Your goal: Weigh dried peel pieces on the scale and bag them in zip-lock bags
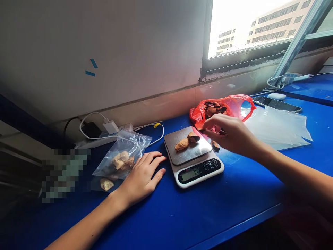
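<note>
My left hand [147, 172] lies flat on the blue table, fingers spread, between a clear zip bag [132, 140] and a white kitchen scale [200, 178]. Pale dried pieces [121, 160] are inside that bag. On the scale's metal plate rest two curled brown peel pieces [182, 144]; the display looks like 7.4. My right hand [229, 133] hovers past the plate's right side, in front of a red plastic bag [199, 114] of dried peel [212, 108]. Its fingers are bent together; whatever is between the tips cannot be made out.
A loose peel piece [215, 146] lies beside the scale. Flat clear bags [281, 128] are at the right, with a phone [279, 103] behind them. A power strip [97, 141] with a white charger [110, 127] and cables runs along the wall.
</note>
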Demonstrator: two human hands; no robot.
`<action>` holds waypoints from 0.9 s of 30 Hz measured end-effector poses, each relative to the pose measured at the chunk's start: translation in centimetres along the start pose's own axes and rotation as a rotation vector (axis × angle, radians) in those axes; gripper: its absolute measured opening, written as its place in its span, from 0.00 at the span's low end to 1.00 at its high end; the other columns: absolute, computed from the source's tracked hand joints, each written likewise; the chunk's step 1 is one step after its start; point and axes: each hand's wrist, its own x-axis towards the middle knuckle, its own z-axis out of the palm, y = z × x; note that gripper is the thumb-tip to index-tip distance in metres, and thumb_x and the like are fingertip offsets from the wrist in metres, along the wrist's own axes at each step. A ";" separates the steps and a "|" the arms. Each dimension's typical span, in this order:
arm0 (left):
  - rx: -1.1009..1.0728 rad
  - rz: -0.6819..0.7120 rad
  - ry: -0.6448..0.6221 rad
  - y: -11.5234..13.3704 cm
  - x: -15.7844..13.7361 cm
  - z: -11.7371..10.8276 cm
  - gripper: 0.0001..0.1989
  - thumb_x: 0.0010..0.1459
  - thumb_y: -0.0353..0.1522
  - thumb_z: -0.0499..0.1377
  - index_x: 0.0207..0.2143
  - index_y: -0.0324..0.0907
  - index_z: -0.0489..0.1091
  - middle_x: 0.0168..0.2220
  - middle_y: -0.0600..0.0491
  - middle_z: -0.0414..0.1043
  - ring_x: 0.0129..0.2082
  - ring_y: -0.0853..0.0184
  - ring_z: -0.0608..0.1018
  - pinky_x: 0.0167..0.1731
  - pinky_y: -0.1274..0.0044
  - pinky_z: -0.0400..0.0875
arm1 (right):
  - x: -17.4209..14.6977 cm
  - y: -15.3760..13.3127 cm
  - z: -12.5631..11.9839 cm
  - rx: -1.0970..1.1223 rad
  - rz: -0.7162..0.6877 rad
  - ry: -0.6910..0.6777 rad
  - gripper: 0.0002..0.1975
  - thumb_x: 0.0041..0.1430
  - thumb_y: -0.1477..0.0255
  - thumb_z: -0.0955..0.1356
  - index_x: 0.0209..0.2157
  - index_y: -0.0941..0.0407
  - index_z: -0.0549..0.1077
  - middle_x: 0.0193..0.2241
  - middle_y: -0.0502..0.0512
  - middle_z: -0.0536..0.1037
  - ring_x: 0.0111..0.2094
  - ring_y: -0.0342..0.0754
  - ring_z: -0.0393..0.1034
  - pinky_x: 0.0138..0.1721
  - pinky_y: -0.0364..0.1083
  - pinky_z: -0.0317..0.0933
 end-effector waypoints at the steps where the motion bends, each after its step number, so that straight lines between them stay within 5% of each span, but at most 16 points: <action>1: 0.001 0.000 0.000 0.0 0.0 0.0 0.16 0.69 0.37 0.52 0.55 0.45 0.71 0.56 0.46 0.72 0.55 0.55 0.74 0.56 0.62 0.72 | -0.2 -0.5 0.4 0.031 -0.056 -0.027 0.04 0.65 0.74 0.66 0.35 0.53 0.73 0.32 0.54 0.79 0.33 0.47 0.73 0.33 0.45 0.66; 4: 0.004 -0.002 -0.002 0.0 0.0 0.1 0.16 0.69 0.36 0.52 0.55 0.45 0.71 0.56 0.46 0.72 0.55 0.55 0.74 0.56 0.61 0.71 | -0.7 -1.1 1.7 0.107 -0.158 -0.094 0.07 0.65 0.77 0.66 0.35 0.53 0.74 0.32 0.54 0.77 0.35 0.46 0.72 0.36 0.45 0.66; 10: 0.007 -0.008 -0.019 0.0 0.1 0.1 0.17 0.69 0.36 0.51 0.55 0.43 0.70 0.56 0.45 0.71 0.56 0.53 0.73 0.56 0.59 0.71 | -1.2 -0.6 3.4 0.101 -0.124 -0.109 0.08 0.64 0.79 0.65 0.35 0.54 0.74 0.34 0.54 0.77 0.36 0.47 0.71 0.37 0.45 0.66; 23: 0.005 -0.004 -0.017 -0.2 0.0 0.1 0.16 0.70 0.37 0.51 0.55 0.44 0.70 0.56 0.45 0.71 0.56 0.55 0.73 0.56 0.60 0.70 | -1.0 -1.2 2.6 0.179 -0.225 -0.247 0.13 0.63 0.81 0.64 0.44 0.54 0.75 0.39 0.56 0.80 0.41 0.48 0.74 0.42 0.48 0.69; 27: 0.006 -0.001 -0.005 -0.2 0.0 0.2 0.16 0.70 0.36 0.51 0.55 0.45 0.70 0.56 0.46 0.71 0.56 0.56 0.73 0.57 0.62 0.70 | -0.6 -1.4 1.3 0.172 -0.264 -0.171 0.13 0.64 0.81 0.63 0.43 0.53 0.75 0.39 0.56 0.79 0.40 0.48 0.73 0.42 0.48 0.68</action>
